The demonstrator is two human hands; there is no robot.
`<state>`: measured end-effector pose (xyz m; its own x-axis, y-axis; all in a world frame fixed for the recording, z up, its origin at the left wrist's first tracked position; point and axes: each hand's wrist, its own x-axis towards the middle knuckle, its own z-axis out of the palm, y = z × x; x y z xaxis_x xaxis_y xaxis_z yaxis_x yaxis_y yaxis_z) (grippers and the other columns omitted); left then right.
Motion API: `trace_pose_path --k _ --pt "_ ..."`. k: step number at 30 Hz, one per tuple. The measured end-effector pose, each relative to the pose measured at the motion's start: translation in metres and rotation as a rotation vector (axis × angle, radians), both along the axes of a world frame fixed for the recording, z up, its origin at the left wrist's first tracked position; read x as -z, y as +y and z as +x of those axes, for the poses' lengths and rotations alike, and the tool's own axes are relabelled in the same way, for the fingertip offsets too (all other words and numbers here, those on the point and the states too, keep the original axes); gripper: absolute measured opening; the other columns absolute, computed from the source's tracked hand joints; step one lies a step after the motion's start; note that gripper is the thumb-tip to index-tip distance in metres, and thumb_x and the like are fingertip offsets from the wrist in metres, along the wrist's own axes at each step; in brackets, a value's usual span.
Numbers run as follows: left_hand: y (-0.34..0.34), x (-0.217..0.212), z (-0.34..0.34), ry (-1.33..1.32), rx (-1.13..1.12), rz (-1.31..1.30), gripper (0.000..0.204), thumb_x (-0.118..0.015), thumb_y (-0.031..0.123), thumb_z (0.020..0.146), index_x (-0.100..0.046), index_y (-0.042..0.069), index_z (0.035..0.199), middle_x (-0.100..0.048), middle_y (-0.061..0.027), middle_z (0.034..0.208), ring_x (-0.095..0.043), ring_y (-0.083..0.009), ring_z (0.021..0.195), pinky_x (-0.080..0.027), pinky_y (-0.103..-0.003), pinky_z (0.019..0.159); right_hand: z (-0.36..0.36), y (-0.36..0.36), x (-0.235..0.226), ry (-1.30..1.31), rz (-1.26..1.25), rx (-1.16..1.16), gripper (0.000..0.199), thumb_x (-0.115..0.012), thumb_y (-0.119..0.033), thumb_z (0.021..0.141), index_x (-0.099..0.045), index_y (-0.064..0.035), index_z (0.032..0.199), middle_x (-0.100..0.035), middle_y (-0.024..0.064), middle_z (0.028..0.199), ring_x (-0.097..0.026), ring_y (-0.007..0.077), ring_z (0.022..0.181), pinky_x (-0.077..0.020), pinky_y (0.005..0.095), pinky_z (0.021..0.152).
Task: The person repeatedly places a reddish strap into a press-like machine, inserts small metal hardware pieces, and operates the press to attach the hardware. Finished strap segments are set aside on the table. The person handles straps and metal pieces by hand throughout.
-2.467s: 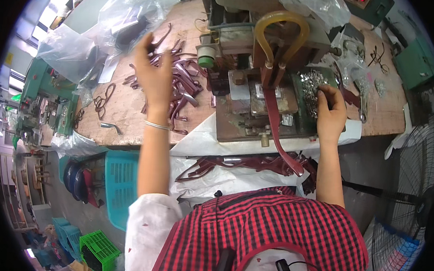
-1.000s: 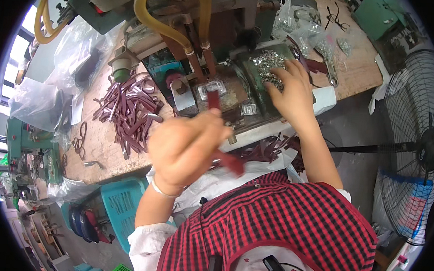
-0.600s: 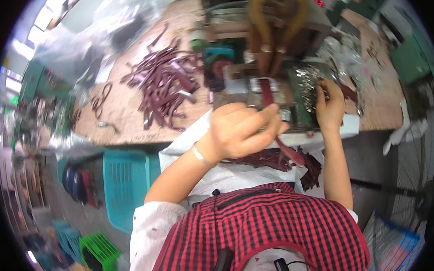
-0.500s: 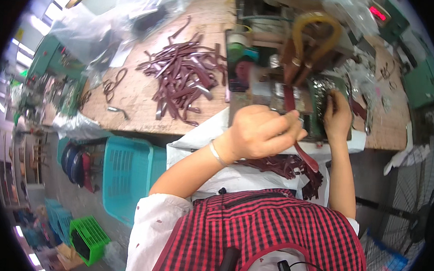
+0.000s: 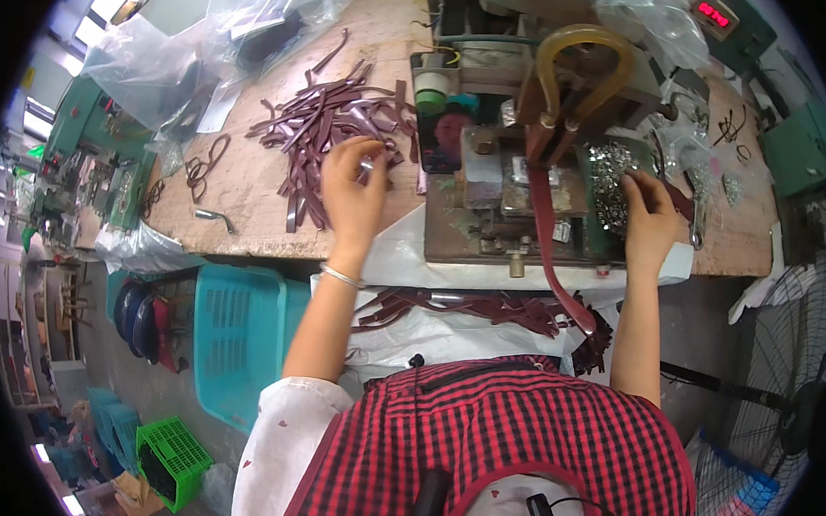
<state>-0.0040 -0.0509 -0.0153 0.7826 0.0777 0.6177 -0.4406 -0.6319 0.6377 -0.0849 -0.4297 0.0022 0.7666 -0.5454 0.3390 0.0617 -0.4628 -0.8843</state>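
Note:
My left hand (image 5: 353,188) is over the near part of a pile of dark red straps (image 5: 332,114), fingers partly curled and apart, with no strap visibly gripped. A single dark red strap (image 5: 547,232) runs from under the head of a bench press (image 5: 545,139) and hangs over the table edge toward my lap. My right hand (image 5: 653,215) is at the right side of a green tray of small shiny metal pieces (image 5: 610,184). Its thumb and finger are pinched together; any piece between them is too small to make out.
More dark red straps (image 5: 485,310) lie on white sheeting below the table edge (image 5: 292,252). A turquoise basket (image 5: 240,342) stands at the left, with a green crate (image 5: 173,460) beyond it. Clear plastic bags (image 5: 152,67) lie at the far left, and a bent metal tool (image 5: 215,218) rests nearer.
My left hand has let go of the strap at the press and moved left to the pile. The strap now hangs from the press by itself. My right hand stays by the tray.

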Motion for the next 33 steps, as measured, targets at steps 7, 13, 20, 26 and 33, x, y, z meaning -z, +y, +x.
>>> trace_pose_path --k 7,13,20,26,33 --pt "0.029 -0.03 0.017 -0.065 0.069 0.963 0.016 -0.07 0.006 0.076 -0.076 0.011 0.089 -0.067 -0.0067 0.109 -0.061 -0.0307 0.098 -0.049 -0.042 0.088 0.018 0.015 0.001 -0.115 0.121 -0.105 0.013 -0.067 -0.001 0.096 -0.07 0.001 0.109 -0.073 0.0043 0.1 -0.066 0.0104 0.091 -0.0506 0.0234 0.085" --pt "0.056 0.007 0.039 -0.038 0.174 0.782 0.019 -0.069 0.006 0.081 -0.072 0.008 0.099 -0.068 -0.0066 0.119 -0.062 -0.0294 0.105 -0.05 -0.043 0.091 -0.011 0.017 0.004 0.012 0.005 0.016 0.014 -0.068 -0.005 0.096 -0.072 0.0003 0.108 -0.073 0.005 0.101 -0.066 0.0123 0.092 -0.0509 0.0256 0.086" --pt "0.062 0.023 0.062 -0.11 0.269 0.844 0.023 -0.067 0.008 0.084 -0.07 0.008 0.106 -0.067 -0.0059 0.095 -0.061 -0.0277 0.091 -0.049 -0.041 0.081 -0.033 0.037 -0.05 -0.012 0.077 -0.172 0.018 -0.072 -0.005 0.091 -0.076 0.0001 0.108 -0.076 0.0061 0.102 -0.068 0.0123 0.094 -0.0515 0.0258 0.088" --pt "0.054 0.012 0.044 -0.03 0.2 0.417 0.01 -0.066 0.002 0.089 -0.065 0.005 0.099 -0.069 -0.0093 0.094 -0.065 -0.0247 0.087 -0.052 -0.035 0.075 0.004 0.093 -0.083 -0.121 0.165 -0.374 0.022 -0.072 -0.002 0.087 -0.066 0.0025 0.108 -0.074 0.0096 0.097 -0.069 0.0156 0.093 -0.0524 0.0283 0.086" --pt "0.045 0.001 0.026 0.35 0.264 -0.582 0.038 -0.065 0.003 0.099 -0.052 0.001 0.135 -0.072 -0.0085 0.091 -0.063 -0.0105 0.072 -0.048 -0.023 0.062 0.005 0.105 -0.073 -0.177 0.527 -0.378 0.042 -0.075 0.001 0.084 -0.058 0.0036 0.123 -0.073 0.0078 0.096 -0.068 0.0121 0.093 -0.052 0.025 0.084"
